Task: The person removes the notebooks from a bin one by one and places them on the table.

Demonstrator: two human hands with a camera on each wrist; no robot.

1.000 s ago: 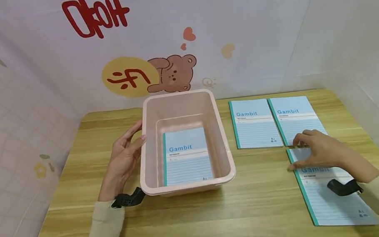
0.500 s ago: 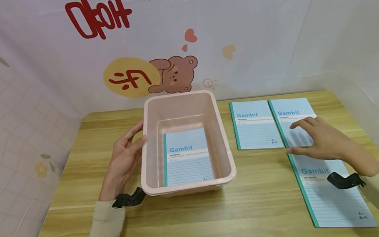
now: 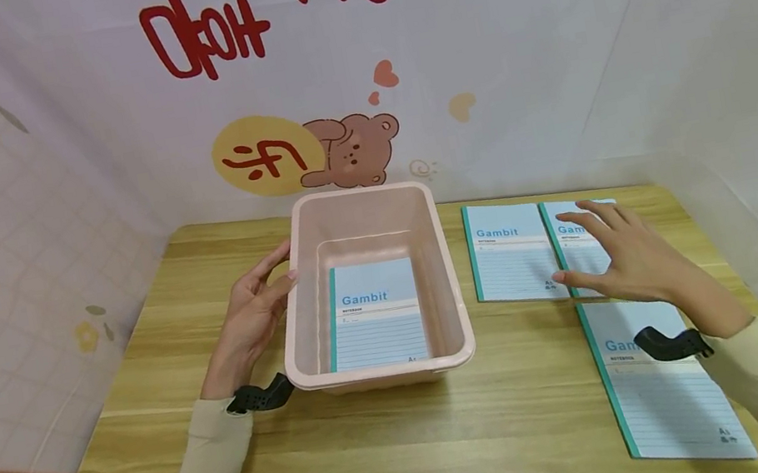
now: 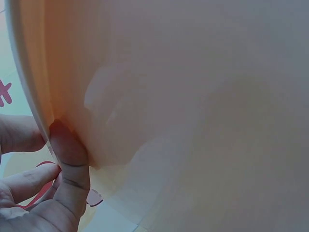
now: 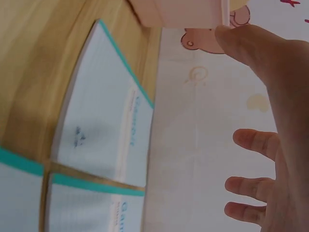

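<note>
My left hand [image 3: 250,314] grips the left rim of a pale pink plastic basin [image 3: 380,371]; in the left wrist view, thumb [image 4: 72,150] and fingers lie on opposite sides of the rim. Inside the basin lies a light blue Gambit notebook [image 3: 377,330] with a green spine. My right hand [image 3: 629,252], fingers spread and holding nothing, hovers over the back right notebook [image 3: 578,256] and partly hides it. Just left of that one is another notebook [image 3: 512,255]. A third notebook [image 3: 669,397] lies nearer the front, under my right forearm in the head view.
Everything stands on a wood-grain table [image 3: 476,439]. A white cloth backdrop [image 3: 504,37] with red lettering and a cartoon bear [image 3: 356,152] rises behind its back edge. More pale cloth hangs at the left and right sides.
My right hand has lifted off the front right notebook and moved away from me, over the back right one, with its fingers spreading wider. The left hand keeps its grip on the basin.
</note>
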